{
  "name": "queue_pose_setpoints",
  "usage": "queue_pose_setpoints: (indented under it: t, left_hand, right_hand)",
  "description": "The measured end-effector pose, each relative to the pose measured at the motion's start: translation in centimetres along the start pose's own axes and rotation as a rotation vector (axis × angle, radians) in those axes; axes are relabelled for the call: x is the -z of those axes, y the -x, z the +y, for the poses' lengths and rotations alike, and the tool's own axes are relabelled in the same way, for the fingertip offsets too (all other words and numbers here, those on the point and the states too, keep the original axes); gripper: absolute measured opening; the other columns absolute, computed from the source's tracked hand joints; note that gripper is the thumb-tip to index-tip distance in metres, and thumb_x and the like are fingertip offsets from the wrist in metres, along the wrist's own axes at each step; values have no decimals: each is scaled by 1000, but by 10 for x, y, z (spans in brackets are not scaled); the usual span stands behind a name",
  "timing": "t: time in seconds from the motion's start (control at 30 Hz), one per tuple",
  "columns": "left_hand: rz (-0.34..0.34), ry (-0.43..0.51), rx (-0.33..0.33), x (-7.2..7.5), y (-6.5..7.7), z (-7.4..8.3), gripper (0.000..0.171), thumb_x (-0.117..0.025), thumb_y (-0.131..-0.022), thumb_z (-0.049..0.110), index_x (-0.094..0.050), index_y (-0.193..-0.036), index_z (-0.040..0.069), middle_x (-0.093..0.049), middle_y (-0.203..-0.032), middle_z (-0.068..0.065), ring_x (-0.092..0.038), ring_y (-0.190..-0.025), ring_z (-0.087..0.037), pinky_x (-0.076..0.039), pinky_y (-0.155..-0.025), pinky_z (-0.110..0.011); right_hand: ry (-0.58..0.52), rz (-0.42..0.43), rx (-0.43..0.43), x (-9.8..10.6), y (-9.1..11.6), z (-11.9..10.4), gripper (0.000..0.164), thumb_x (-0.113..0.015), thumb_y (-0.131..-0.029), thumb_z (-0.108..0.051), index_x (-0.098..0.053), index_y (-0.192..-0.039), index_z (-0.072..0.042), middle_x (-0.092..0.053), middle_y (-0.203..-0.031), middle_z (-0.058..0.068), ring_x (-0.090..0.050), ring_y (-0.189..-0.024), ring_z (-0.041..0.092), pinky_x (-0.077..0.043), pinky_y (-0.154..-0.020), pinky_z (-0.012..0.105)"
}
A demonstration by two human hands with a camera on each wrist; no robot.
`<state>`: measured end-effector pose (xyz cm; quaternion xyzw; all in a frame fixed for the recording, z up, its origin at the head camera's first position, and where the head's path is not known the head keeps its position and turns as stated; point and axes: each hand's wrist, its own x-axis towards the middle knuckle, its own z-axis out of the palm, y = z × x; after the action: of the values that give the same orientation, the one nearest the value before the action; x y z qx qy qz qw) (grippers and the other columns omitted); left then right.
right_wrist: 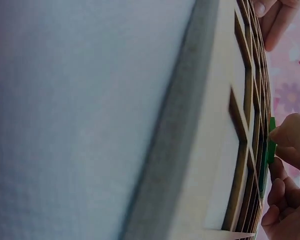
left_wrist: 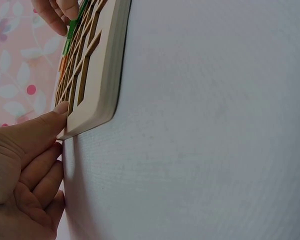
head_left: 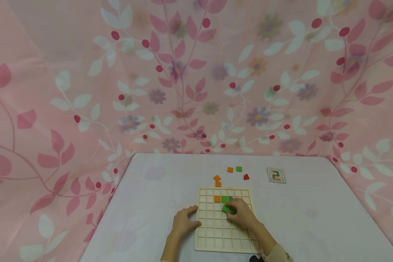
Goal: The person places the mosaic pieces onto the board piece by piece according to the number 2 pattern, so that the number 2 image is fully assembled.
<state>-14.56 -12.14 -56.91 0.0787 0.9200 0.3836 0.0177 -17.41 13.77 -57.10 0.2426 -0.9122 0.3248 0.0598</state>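
My right hand (head_left: 241, 214) pinches a green square tile (head_left: 225, 208) between thumb and fingers, over the wooden grid board (head_left: 211, 233). In the right wrist view, this green tile (right_wrist: 271, 140) stands tilted close over the grid. Just above it on the board, an orange tile (head_left: 217, 198), a green tile (head_left: 224, 199) and a darker green piece (head_left: 230, 198) sit in a row of cells, the last partly hidden by my fingers. My left hand (head_left: 182, 221) rests at the board's left edge. The left thumb (left_wrist: 60, 110) lies on the rim in the left wrist view.
Beyond the board lie loose orange tiles (head_left: 230, 169), a green tile (head_left: 239, 169) and a red rounded piece (head_left: 246, 177). A small pattern card (head_left: 276, 175) lies at the back right of the white table (head_left: 144, 211). A floral curtain (head_left: 196, 80) hangs behind.
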Motion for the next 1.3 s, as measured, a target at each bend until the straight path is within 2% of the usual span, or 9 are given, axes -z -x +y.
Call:
queue_pose_setpoints:
  t: [0.2, 0.43, 0.67, 0.9, 1.13, 1.3]
  left_hand:
    - [-1, -14, -12, -2, -1, -2, 59, -82, -65, 22, -64, -118, 3, -62, -121, -16, -56, -113, -40, -40, -92, -59]
    - [3, -9, -11, -2, 0, -2, 59, -83, -64, 21, -64, -118, 3, -63, -121, -16, -56, -113, -40, -41, -91, -58]
    - [1, -4, -8, -2, 1, -2, 59, -83, -64, 20, -64, -117, 3, -63, -121, -15, -56, -114, -40, -40, -92, -59]
    - [5, -4, -4, -2, 0, -2, 60, -83, -64, 21, -64, -117, 3, -63, -121, -16, -56, -114, -40, -41, -92, -58]
    - [11, -5, -7, -2, -1, -2, 59, -83, -64, 20, -65, -117, 3, -63, -120, -15, -56, -113, -39, -42, -92, -56]
    - [15, -7, -12, -2, -1, -1, 59, -83, -63, 19, -65, -116, 3, -64, -120, -15, -57, -113, -39, -43, -91, -56]
  right_hand:
    - [14, -45, -6, 2, 1, -4, 27, -72, -72, -8, -72, -98, -1, -59, -89, 1, -51, -83, 16, -48, -69, 29]
    - [15, -92, 12, 4, 2, -6, 24, -70, -79, -7, -72, -102, -2, -59, -97, 3, -54, -93, 23, -48, -78, 40]
    - [54, -26, 38, 0, 4, -6, 23, -71, -79, -3, -73, -102, -3, -60, -97, 4, -55, -93, 24, -47, -78, 41]
    - [74, 29, 75, -2, 6, -8, 21, -74, -78, -10, -74, -97, -3, -63, -98, 6, -55, -92, 24, -47, -78, 43]
    - [67, 84, 99, -4, 5, -9, 17, -77, -75, -13, -75, -90, -5, -66, -92, 4, -55, -84, 20, -47, -73, 37]
    - [21, 92, 105, -5, 7, -8, 19, -79, -72, -13, -74, -89, -6, -65, -91, 3, -54, -80, 18, -46, -69, 32]
